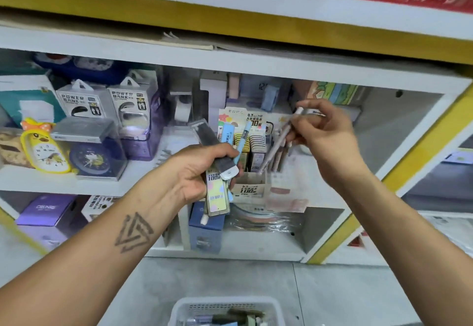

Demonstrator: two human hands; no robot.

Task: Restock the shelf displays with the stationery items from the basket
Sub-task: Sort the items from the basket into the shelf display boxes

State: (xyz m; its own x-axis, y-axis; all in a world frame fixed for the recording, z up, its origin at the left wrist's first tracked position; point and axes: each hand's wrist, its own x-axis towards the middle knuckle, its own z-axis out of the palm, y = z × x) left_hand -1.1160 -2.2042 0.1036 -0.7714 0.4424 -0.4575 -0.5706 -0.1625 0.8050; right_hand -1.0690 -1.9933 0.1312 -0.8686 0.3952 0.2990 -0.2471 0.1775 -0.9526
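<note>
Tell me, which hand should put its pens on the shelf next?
Probably the right hand. It pinches a few pens right over the display box on the shelf. The left hand sits lower, gripping a bundle of lead cases.

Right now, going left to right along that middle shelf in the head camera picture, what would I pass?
Yellow duck clock → round blue clock → power bank boxes → left hand gripping lead refill packs → refill display box → right hand holding pencils.

White perforated plastic was noted for the basket, glossy clear plastic for the power bank packs, printed card for the lead display box, matt white paint for the shelf.
</note>
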